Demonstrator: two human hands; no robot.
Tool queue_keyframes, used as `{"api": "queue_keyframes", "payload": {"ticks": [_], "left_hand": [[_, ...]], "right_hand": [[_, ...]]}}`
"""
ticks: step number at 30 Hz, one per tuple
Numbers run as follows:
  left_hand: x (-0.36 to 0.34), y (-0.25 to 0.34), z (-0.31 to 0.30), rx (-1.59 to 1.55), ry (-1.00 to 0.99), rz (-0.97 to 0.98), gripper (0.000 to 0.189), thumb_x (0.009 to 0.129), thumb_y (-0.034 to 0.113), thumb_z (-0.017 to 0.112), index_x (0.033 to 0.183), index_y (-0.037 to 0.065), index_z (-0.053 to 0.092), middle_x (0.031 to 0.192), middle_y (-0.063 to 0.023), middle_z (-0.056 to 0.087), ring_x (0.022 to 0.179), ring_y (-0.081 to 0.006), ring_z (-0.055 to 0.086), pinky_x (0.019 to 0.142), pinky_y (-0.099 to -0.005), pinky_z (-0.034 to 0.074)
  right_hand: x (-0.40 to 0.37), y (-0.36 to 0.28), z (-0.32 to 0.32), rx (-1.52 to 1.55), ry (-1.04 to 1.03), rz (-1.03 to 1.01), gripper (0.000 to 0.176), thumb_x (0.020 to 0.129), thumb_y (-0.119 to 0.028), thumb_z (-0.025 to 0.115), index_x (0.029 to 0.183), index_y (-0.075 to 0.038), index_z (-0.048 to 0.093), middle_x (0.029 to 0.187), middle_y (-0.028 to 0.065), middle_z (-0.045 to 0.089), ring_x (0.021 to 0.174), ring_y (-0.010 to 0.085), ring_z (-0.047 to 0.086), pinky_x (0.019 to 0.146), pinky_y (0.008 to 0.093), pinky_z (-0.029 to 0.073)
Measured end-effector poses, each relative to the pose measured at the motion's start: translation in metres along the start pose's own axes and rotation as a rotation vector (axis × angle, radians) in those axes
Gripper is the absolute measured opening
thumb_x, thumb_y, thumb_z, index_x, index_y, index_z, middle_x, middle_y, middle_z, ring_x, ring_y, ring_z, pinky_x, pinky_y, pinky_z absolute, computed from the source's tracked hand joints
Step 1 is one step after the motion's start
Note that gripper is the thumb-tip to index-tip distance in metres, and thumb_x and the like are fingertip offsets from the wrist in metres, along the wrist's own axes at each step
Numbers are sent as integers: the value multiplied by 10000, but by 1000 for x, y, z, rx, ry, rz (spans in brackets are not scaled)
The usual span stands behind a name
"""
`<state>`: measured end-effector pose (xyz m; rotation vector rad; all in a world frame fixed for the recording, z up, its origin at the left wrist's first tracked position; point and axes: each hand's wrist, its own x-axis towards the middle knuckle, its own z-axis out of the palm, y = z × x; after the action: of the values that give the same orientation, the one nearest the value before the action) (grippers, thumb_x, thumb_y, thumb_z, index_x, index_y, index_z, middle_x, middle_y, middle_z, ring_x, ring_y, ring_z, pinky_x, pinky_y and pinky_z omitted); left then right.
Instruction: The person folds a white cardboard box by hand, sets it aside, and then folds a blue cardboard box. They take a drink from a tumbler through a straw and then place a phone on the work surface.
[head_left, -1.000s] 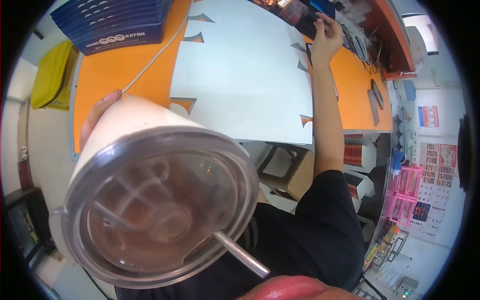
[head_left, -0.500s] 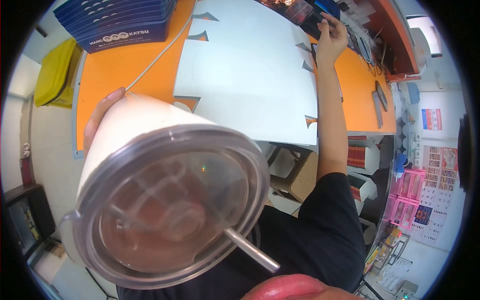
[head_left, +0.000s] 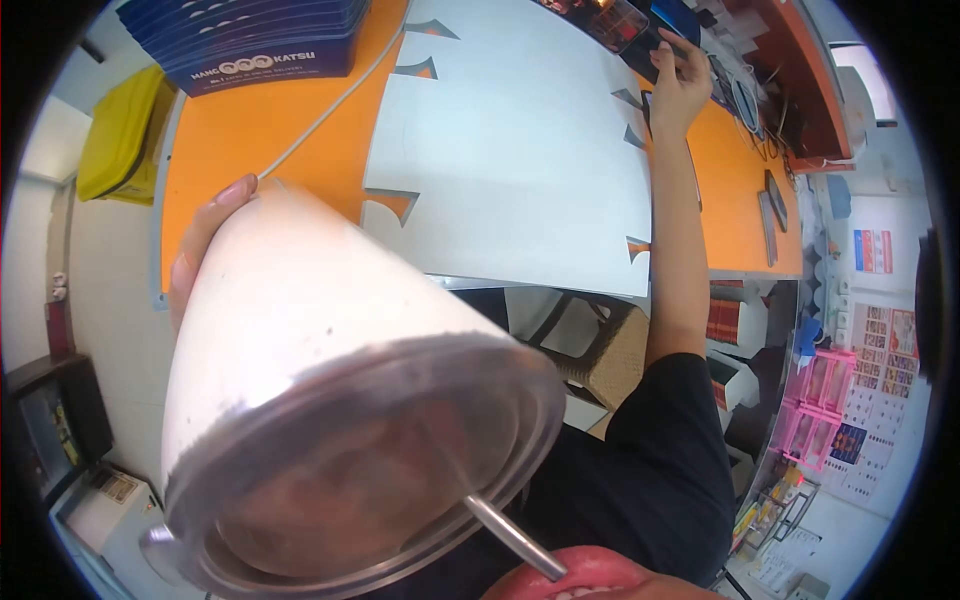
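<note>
A large white tumbler (head_left: 290, 290) fills the lower left, tilted towards the camera. My left hand (head_left: 205, 235) is wrapped round its far end, with only some fingers showing past the edge. The tumbler has a clear plastic lid (head_left: 350, 490), and a metal straw (head_left: 515, 538) sticks out of it, its end at the wearer's mouth. At the upper right, my right hand (head_left: 683, 88) is raised with loosely bent fingers apart and nothing visible in them. It is nearest to a dark phone-like device (head_left: 622, 25) at the back of the table.
A flat white cardboard sheet (head_left: 510, 150) with cut slots lies on the orange table (head_left: 235, 130). Stacked dark blue boxes (head_left: 260, 70) stand at the back left, beside a white cable (head_left: 325, 118). A yellow bin (head_left: 120, 135) and a brown stool (head_left: 605, 360) are near the table.
The tumbler has tipped further, so more of its white side shows, and its straw has come up to the mouth. My right hand stays about where it was by the device.
</note>
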<state>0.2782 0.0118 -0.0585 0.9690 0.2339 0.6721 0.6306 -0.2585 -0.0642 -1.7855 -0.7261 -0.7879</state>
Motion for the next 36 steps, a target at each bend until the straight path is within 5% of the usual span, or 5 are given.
{"api": "queue_keyframes", "payload": {"ticks": [27,36], "left_hand": [[-16,0,-9,99,20,61,583,903,429,215,1114,-13,531,1193,-198,498,1149,-268,442,1025,-387,313],[-15,12,4,187,123,-99,540,879,451,285,1166,38,480,1199,-172,473,1097,-278,467,903,-412,389]], "right_hand": [[-1,-6,1,-3,-15,32,147,856,-74,565,952,20,625,914,82,551,763,147,628,720,241,516],[0,-7,1,-32,-8,49,138,852,-96,582,945,-13,641,870,66,559,750,139,629,699,229,498]]}}
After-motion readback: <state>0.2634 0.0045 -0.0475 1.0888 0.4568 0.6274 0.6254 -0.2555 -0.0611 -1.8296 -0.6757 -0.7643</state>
